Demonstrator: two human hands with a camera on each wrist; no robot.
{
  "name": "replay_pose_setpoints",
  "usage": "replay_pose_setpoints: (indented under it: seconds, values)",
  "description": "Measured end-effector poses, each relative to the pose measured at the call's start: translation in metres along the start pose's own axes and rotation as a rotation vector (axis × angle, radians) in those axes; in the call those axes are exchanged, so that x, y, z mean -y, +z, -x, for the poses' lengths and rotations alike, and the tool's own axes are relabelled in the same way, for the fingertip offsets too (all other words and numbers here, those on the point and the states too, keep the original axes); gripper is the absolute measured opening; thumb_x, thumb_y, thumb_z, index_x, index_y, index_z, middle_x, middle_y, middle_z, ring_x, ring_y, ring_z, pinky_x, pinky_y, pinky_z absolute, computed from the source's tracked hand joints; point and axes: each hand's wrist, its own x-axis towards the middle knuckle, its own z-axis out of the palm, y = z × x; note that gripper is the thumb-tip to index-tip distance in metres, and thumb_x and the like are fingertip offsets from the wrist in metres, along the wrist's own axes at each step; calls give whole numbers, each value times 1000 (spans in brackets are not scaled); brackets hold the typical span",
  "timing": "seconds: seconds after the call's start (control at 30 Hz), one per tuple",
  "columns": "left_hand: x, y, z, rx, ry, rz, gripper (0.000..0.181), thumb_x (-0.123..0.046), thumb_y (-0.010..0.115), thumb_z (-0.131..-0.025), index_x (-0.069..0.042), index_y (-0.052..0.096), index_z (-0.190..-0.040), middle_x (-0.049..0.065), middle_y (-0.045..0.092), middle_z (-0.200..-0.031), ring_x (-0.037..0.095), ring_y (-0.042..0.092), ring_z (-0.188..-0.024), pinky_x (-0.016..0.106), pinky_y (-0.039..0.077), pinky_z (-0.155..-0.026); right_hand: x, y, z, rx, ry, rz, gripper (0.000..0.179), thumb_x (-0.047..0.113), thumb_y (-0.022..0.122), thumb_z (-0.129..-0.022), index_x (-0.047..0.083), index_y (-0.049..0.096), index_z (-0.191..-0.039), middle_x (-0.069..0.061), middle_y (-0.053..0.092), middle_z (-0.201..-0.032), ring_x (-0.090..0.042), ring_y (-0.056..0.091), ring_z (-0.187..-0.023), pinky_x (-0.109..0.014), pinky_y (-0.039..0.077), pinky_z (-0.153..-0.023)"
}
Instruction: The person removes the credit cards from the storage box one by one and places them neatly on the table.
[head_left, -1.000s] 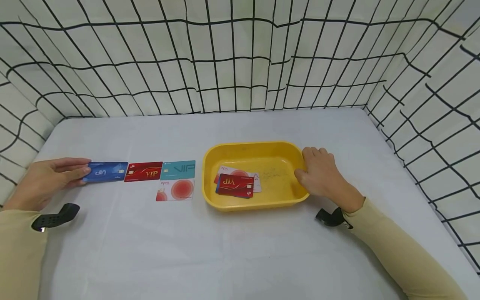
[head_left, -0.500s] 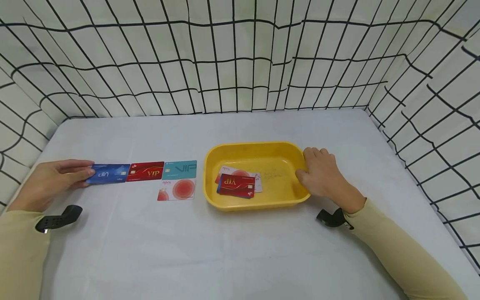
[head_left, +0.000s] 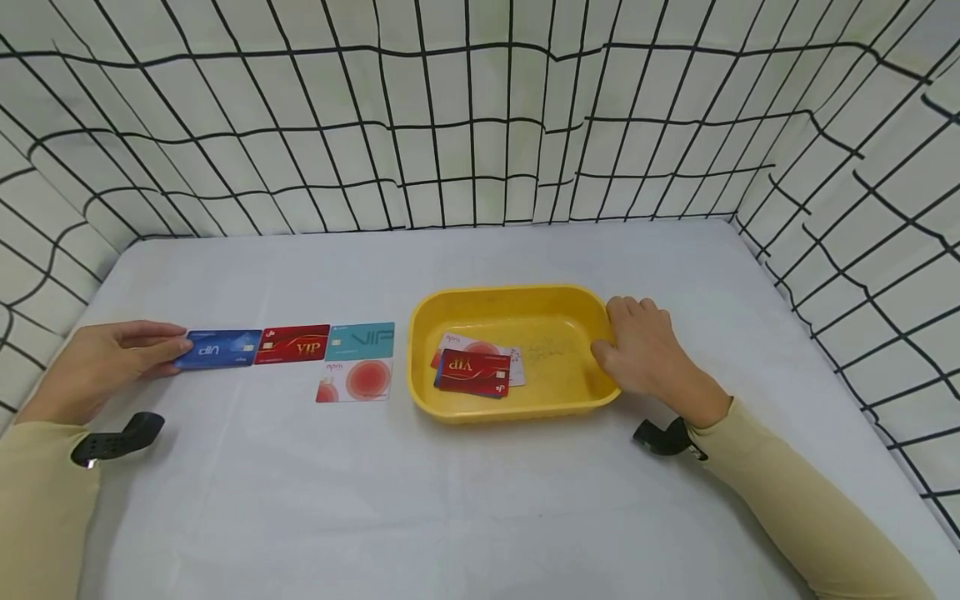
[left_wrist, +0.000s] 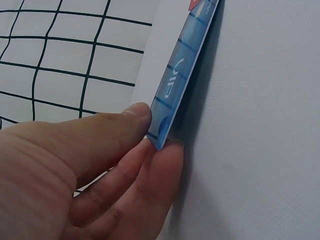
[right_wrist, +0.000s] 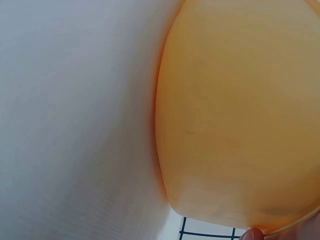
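Note:
My left hand pinches the outer end of a blue VIP card, thumb on top and fingers beneath. In the left wrist view, that end of the card sits off the white cloth, with a shadow under it. Its other end meets a red VIP card, followed by a teal VIP card. Below the teal one lies a white card with red circles. My right hand grips the right rim of a yellow tray; its wall fills much of the right wrist view.
Inside the tray, a red VIP card overlaps a blue-edged card and white patterned cards. White cloth covers the table. A black grid on white rises along the back and both sides.
The head view has shifted slightly. Both hands keep their hold on the blue card and the tray, with hardly any visible movement.

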Motion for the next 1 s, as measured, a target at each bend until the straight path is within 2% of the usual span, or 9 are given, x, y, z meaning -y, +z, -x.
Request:
replay_pose_setpoints:
  seconds: [0.07, 0.1, 0.27, 0.4, 0.53, 0.67, 0.9, 1.0]
  values:
    - [-1, -1, 2, 4, -10, 7, 94, -70, 52, -95, 3, 41, -154, 36, 41, -153, 47, 50, -126, 67, 41, -109, 0, 0, 1, -2, -3, -3, 26, 24, 46, -94, 2, 51, -107, -11, 47, -91, -31, 39, -88, -38, 24, -75]
    - [-2, -2, 4, 7, -11, 8, 95, -71, 52, -95, 3, 41, -153, 37, 41, -152, 47, 53, -125, 71, 35, -112, 0, 0, 1, -4, -4, -4, 26, 24, 47, -94, 2, 51, -106, -11, 46, -90, -31, 39, -88, -38, 24, -75]
    - [-11, -9, 15, 10, 3, -18, 93, -69, 50, -98, 5, 41, -152, 39, 46, -147, 35, 68, -105, 76, 30, -112, -2, 1, 1, -14, -6, -5, 25, 24, 47, -93, 2, 51, -105, -11, 46, -89, -31, 39, -87, -38, 24, -74]
    - [-17, -15, 22, 37, -9, -16, 96, -69, 50, -98, 8, 36, -154, 37, 53, -144, 34, 71, -103, 80, 27, -109, -2, 1, 1, -7, -8, 1, 28, 26, 47, -93, 2, 51, -106, -12, 47, -90, -31, 39, -88, -38, 25, -75]
    - [-21, -18, 24, 64, 1, -64, 103, -75, 47, -96, 9, 35, -153, 34, 61, -137, 39, 71, -106, 80, 33, -102, -1, 1, 2, -3, -12, 6, 29, 26, 46, -93, 1, 51, -107, -12, 47, -91, -31, 39, -88, -38, 25, -74]
    - [-28, -21, 26, 64, 66, -134, 98, -74, 43, -98, 10, 39, -149, 35, 62, -135, 43, 70, -107, 74, 42, -94, -1, 0, 2, -6, -14, 3, 29, 26, 46, -93, 1, 51, -108, -12, 48, -91, -31, 39, -88, -38, 25, -75]
    - [-47, -25, 35, -1, 151, -199, 84, -66, 42, -103, 7, 46, -144, 38, 61, -132, 51, 65, -111, 69, 47, -87, -1, 1, 2, 7, -5, 1, 34, 27, 46, -94, 0, 51, -114, -13, 51, -96, -32, 41, -92, -40, 28, -78]
    - [-57, -28, 40, -42, 179, -213, 79, -63, 43, -104, 7, 50, -141, 36, 65, -127, 49, 67, -106, 68, 47, -85, 1, 0, 1, 6, -3, -2, 35, 27, 46, -94, 0, 52, -115, -13, 52, -97, -32, 41, -92, -40, 28, -79]
